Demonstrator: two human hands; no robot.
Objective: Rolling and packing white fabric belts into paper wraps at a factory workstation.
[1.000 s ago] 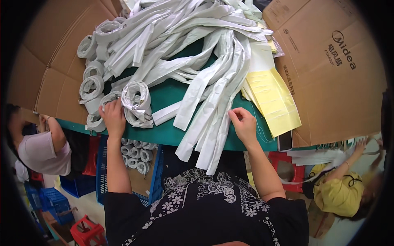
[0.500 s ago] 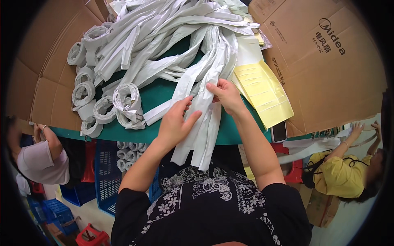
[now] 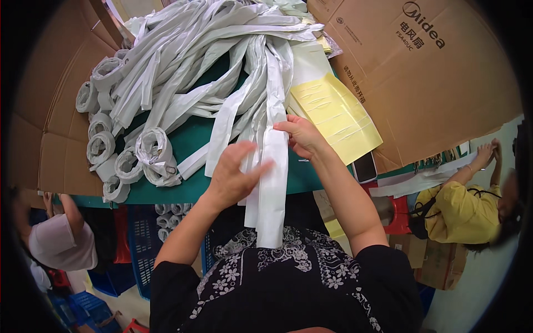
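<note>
Green tabletop (image 3: 189,139) spreads before me, edged by flattened brown cardboard (image 3: 433,83) on both sides. Nearest to me, one white fabric strip (image 3: 272,188) hangs off the table's near edge and down over my dark flowered top. My left hand (image 3: 233,175) lies against the left side of that strip, fingers loosely spread and pointing right, touching the cloth rather than clamping it. My right hand (image 3: 302,136) sits slightly higher, pinching the strip's right edge where it leaves the table, so the strip runs between both hands and dangles below them. Left of my hands stands a cluster of rolled white strips (image 3: 130,161) near the table's edge (more rolls lie in a blue crate (image 3: 139,238) below). Just right of my right hand lies a yellow sheet (image 3: 338,114). Farther off, a big tangle of loose white strips (image 3: 211,61) covers the table. Another person in yellow (image 3: 461,213) sits at right; another in white (image 3: 61,241) at left.
</note>
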